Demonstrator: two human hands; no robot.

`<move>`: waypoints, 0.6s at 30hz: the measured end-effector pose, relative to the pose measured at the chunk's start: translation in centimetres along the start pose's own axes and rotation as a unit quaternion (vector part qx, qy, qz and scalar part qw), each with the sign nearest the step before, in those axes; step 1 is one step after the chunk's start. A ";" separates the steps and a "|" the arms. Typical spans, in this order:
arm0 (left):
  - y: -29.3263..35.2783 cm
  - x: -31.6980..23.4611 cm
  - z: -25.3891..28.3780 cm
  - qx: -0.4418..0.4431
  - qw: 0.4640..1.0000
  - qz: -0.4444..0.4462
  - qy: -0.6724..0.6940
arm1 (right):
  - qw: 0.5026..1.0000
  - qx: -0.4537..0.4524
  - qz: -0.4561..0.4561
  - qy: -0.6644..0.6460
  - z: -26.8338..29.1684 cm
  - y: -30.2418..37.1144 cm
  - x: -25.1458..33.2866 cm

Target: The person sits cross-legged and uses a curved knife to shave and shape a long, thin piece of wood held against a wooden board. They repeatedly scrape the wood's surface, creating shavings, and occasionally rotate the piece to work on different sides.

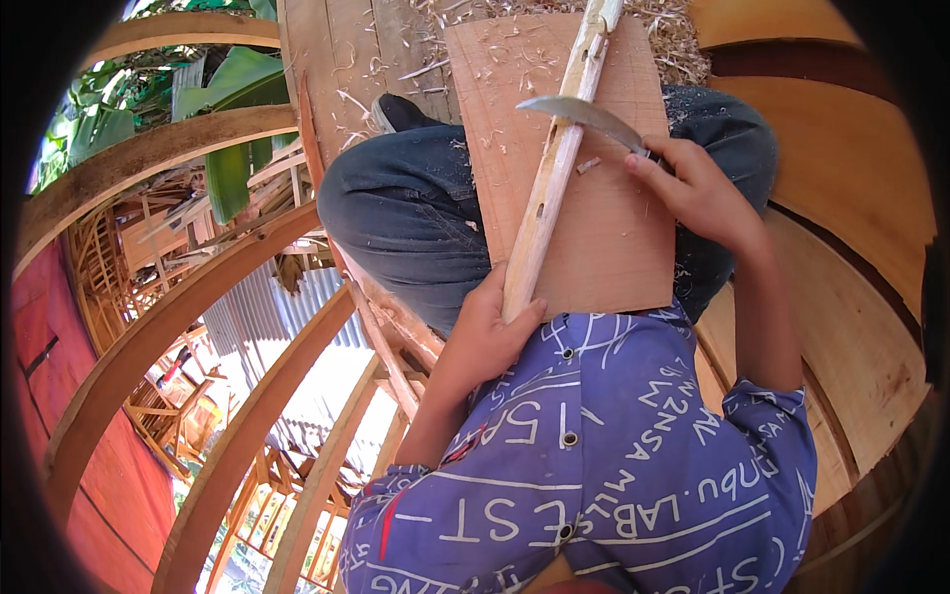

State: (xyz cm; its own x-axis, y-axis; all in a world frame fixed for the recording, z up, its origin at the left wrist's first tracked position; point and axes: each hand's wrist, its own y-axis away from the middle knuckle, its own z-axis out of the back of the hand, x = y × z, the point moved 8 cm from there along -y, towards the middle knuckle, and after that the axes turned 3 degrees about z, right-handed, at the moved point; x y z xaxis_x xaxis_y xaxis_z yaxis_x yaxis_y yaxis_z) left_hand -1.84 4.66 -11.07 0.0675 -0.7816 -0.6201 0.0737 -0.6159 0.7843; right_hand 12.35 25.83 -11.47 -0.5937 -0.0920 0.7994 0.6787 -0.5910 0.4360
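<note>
A long pale wooden stick (pixel 546 203), whittled and marked with small dark notches, slants across a thin reddish wooden board (pixel 618 243) that lies on my lap. My left hand (pixel 493 327) is closed round the stick's near end, close to my shirt. In my right hand (pixel 701 193) is a knife with a curved blade (pixel 594 116), its dark handle mostly hidden by my fingers. The blade crosses the upper part of the stick and appears to touch it. A small wood chip (pixel 588 165) rests on the board just below the blade.
My bent legs (pixel 401 198) in dark trousers flank the board. Curled shavings (pixel 678 45) cover the plank floor (pixel 341 49) ahead. Wide wooden panels (pixel 841 148) stand at right. Curved wooden bars (pixel 237 391) run along the left, with corrugated metal sheets and green leaves beyond them.
</note>
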 end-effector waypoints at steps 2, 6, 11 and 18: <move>0.1 -0.1 -0.1 0.002 1.000 0.006 0.006 | 0.994 0.094 -0.014 -0.058 -1.5 0.5 -0.2; 0.1 -0.3 -0.1 0.000 1.000 -0.018 -0.022 | 0.986 -0.026 -0.135 -0.090 2.4 -0.3 -3.0; 0.2 0.1 -0.2 0.002 1.000 -0.001 -0.020 | 0.987 -0.151 -0.062 -0.005 3.9 -0.4 -2.1; 0.3 -0.1 -0.2 0.008 0.999 0.039 0.019 | 0.995 -0.040 0.008 -0.095 1.4 0.0 -1.4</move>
State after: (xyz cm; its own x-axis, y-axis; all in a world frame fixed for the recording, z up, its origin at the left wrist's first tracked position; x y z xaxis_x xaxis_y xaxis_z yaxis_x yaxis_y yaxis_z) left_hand -1.60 4.61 -10.74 0.1098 -0.8227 -0.5578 0.0513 -0.5558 0.8297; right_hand 13.80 27.10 -11.98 -0.4853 0.0457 0.8732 0.6467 -0.6534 0.3936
